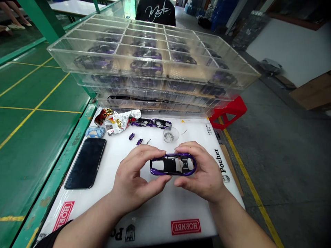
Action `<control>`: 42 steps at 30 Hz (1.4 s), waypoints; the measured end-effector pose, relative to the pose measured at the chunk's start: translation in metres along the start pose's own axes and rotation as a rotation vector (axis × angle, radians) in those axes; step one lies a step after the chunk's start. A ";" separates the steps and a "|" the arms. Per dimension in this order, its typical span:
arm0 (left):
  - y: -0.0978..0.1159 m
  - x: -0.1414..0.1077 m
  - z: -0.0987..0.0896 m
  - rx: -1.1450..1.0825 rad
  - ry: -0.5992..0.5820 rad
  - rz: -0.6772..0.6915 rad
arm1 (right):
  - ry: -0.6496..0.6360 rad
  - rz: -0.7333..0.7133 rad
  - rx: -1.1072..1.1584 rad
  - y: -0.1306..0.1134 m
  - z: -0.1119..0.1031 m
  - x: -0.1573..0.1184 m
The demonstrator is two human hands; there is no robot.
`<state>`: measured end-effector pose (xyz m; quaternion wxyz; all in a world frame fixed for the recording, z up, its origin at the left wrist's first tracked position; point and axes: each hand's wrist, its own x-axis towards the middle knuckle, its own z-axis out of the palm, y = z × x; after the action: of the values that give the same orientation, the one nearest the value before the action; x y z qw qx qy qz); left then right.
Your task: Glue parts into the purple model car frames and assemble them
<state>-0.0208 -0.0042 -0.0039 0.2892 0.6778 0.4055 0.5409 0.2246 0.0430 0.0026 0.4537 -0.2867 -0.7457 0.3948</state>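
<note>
Between my two hands, a purple and black toy car body shell [169,166] is held up over the white work surface. My left hand [138,172] pinches its left part, thumb below and fingers above. The right end sits between the thumb and fingers of my right hand [203,170]. Just beyond my hands lie two small purple parts, one [131,136] left of the other [139,141], and a small clear dish [171,134] with tiny bits in it. More purple car body shells [151,123] lie farther back on the surface.
Stacked clear compartment trays [155,74] with purple shells rise at the back. A phone [86,163], a blue and white object [95,132] and a crumpled foil wrapper [120,121] lie at left. A red plastic piece [229,112] stands by the right edge. Beyond the trays is a person's black top [155,12].
</note>
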 end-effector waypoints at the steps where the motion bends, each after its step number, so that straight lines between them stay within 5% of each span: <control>1: 0.001 0.000 0.001 -0.025 -0.013 -0.003 | 0.001 -0.015 0.020 -0.001 0.001 0.001; 12: 0.005 0.000 0.006 -0.134 -0.095 -0.078 | 0.041 -0.044 0.098 -0.009 0.007 0.003; 21: 0.005 -0.004 0.010 -0.211 -0.041 -0.081 | 0.045 0.058 0.383 -0.013 0.025 -0.002; 42: 0.001 -0.005 0.030 -0.506 0.041 -0.332 | 0.287 0.130 0.420 -0.011 0.046 -0.009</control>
<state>0.0079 -0.0082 -0.0130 0.5250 0.4976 0.3690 0.5836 0.1859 0.0155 -0.0048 0.5779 -0.2866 -0.5556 0.5247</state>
